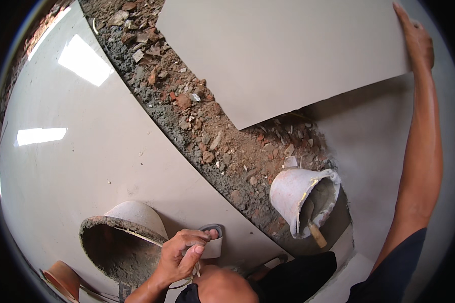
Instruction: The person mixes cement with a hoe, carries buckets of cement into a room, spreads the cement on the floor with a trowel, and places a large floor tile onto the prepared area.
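Note:
At the upper right my right hand grips the right edge of a large pale grey tile, its fingers along that edge. The tile is raised over the rubble, its lower corner pointing down. My left hand is in front of my bent knee, fingers curled with the thumb against them. Thin pale strands show by this hand; what it holds I cannot make out. Left of it, a tilted bucket has grey mortar inside, and a light strip runs from its mouth toward the hand. Past the hand are toes in a sandal.
A white bucket lies tipped toward me with a wooden-handled trowel in it. Broken brick and earth form a strip beside the glossy laid tiles. An orange-brown container is at the lower left. A pale wall rises at the right.

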### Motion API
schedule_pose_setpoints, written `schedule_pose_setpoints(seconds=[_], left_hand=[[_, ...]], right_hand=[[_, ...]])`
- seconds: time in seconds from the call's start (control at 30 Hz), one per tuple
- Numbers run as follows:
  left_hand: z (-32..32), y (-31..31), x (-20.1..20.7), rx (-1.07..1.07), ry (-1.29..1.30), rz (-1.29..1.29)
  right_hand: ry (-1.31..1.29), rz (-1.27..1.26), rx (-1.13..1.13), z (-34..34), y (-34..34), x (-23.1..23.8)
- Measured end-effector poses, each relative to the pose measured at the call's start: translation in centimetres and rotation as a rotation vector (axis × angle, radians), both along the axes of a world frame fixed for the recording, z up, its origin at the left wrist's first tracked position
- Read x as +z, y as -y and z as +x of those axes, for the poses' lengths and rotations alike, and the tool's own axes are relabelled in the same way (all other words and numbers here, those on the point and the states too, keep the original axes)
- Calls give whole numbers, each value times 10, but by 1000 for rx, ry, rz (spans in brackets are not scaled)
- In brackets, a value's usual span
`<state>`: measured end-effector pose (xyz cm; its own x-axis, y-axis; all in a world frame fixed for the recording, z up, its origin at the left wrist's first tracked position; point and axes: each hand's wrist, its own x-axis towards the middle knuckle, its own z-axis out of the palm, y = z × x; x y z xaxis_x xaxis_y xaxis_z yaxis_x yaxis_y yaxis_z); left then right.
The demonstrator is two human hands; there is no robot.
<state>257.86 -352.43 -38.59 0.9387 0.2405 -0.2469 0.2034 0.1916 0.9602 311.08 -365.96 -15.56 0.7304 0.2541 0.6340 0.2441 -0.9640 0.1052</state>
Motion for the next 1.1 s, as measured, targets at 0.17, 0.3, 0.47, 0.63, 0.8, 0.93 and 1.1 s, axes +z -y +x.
schedule_pose_setpoints(seconds=[0.17,0.3,0.47,0.63,0.8,0.93,1.1], left_hand=[[37,-27,34,65,199,359],[99,-70,80,294,449,994],[233,-82,190,687,1167,1671],[285,-61,287,532,1154,1987],[268,-56,300,243,1490,1977],[241,-53,301,286,1424,1996],[217,-42,317,370,1427,2019]], right_hand=[[34,202,1,-80,-26,1],[95,167,124,-141,-15,10],[-6,259,91,-203,23,19],[121,392,200,-262,63,6],[47,531,335,-292,107,-3],[143,491,399,-298,128,-18],[343,423,529,-302,127,11]])
